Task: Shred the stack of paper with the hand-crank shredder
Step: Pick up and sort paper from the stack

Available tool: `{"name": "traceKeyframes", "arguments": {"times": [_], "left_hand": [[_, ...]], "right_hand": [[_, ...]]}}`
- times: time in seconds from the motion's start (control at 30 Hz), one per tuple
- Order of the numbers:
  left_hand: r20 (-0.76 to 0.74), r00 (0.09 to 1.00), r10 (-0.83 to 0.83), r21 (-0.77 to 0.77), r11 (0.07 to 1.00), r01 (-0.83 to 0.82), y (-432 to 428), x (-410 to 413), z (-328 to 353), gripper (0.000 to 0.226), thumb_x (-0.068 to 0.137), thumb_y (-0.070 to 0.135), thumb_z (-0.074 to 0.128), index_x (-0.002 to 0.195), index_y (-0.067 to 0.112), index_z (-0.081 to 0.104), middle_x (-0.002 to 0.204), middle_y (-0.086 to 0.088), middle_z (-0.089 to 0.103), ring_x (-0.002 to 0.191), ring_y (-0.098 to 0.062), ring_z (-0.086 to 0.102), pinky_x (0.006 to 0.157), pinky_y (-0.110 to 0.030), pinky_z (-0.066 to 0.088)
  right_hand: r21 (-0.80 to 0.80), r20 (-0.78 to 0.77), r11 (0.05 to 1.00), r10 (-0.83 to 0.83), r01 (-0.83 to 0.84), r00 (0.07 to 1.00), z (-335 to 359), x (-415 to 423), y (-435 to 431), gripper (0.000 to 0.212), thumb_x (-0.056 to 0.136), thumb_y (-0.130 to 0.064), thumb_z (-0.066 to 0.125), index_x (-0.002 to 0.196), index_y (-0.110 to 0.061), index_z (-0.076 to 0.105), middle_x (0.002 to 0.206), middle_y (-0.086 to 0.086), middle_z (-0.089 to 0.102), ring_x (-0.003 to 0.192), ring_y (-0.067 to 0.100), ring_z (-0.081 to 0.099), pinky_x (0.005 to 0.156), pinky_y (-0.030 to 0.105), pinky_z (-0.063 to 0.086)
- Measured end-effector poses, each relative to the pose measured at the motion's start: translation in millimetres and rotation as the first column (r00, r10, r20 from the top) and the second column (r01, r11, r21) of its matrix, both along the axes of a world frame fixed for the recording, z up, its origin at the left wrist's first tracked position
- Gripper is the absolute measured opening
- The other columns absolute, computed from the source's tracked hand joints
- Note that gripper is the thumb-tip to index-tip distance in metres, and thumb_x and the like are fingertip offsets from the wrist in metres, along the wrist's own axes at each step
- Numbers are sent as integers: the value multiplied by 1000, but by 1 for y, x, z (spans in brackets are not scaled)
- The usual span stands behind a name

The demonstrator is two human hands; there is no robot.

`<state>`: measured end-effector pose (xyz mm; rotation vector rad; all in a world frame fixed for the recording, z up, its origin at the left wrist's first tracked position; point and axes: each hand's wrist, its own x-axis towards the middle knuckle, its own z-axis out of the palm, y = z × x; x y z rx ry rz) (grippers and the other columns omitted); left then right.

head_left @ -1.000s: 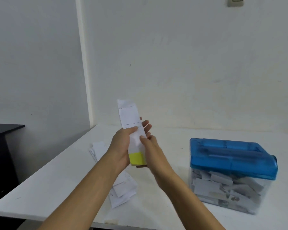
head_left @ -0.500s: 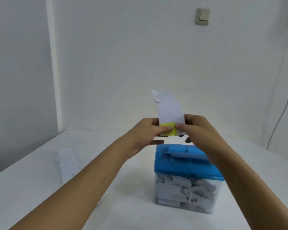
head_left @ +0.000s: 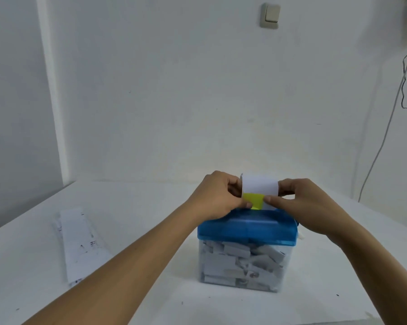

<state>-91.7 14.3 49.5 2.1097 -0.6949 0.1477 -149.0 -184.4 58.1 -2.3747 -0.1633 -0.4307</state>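
Observation:
A hand-crank shredder [head_left: 247, 231] with a blue lid and a clear bin full of paper strips stands on the white table [head_left: 150, 289]. Just above its lid I hold a white paper strip [head_left: 260, 187] with a yellow-green lower end. My left hand [head_left: 218, 195] pinches the strip's left edge and my right hand [head_left: 298, 200] pinches its right edge. The yellow end reaches down to the lid top. The stack of paper [head_left: 78, 242] lies on the table to the left. The crank is mostly hidden behind my right wrist.
White walls stand behind and to the left of the table. A light switch [head_left: 270, 15] sits high on the back wall. A cable [head_left: 383, 141] hangs down the wall at the right.
Both hands carried the strip from over the paper stack to above the shredder, then lowered it so its yellow end reaches the lid. The view turned right, centring the shredder.

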Motion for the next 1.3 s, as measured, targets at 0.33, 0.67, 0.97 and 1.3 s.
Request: {"name": "traceKeyframes", "arguments": {"times": [0.33,0.67,0.97,1.3], "left_hand": [[-40,999,-37,56,998,39,-8,4,-4,13,90,17,77,103,19,75,92,7,75,80,-7,65,70,-16,46],[-31,999,-9,165,986,14,-2,6,0,16,91,15,71,81,27,68,75,14,64,67,-2,56,55,-7,38],[42,995,90,202,975,-97,-18,-1,-11,32,91,55,66,116,36,68,99,20,54,105,-14,59,85,-34,47],[38,994,105,223,969,-110,-17,2,-15,36,92,56,64,124,38,64,123,13,55,111,-14,56,82,-33,41]], "right_hand": [[-2,34,1000,-23,23,999,-13,4,-13,8,94,-30,67,102,-30,71,99,-18,71,92,-2,63,70,12,44],[-93,59,995,-30,36,998,-16,12,-13,11,98,-30,62,105,-28,69,103,-14,68,96,1,61,74,15,44],[-176,62,982,-54,64,997,-17,12,-8,17,99,-34,59,110,-25,69,110,-9,64,101,11,59,80,24,45],[58,203,996,-81,71,976,-93,-15,-36,70,88,15,43,134,-39,46,134,-18,56,118,-4,52,105,27,47]]}}
